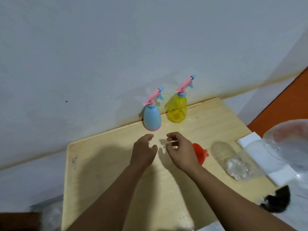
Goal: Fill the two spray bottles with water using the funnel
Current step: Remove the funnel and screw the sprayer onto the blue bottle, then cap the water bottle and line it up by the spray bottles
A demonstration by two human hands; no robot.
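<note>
Two spray bottles stand upright at the far edge of the wooden table (103, 164), against the wall. The blue bottle (152, 119) is on the left, the clear yellow bottle (177, 109) on the right; both carry pink trigger heads. My left hand (143, 152) and my right hand (180, 151) hover side by side above the table, just in front of the blue bottle, fingers loosely curled and holding nothing. A red funnel (200, 153) lies on the table right behind my right hand, partly hidden by it. A clear plastic water bottle (238, 165) lies on its side further right.
A large clear bowl (290, 139) rests on white blocks (250, 140) at the table's right edge. A dark tuft (276, 200) shows near the right front. The white wall rises directly behind the bottles. Orange floor lies to the right.
</note>
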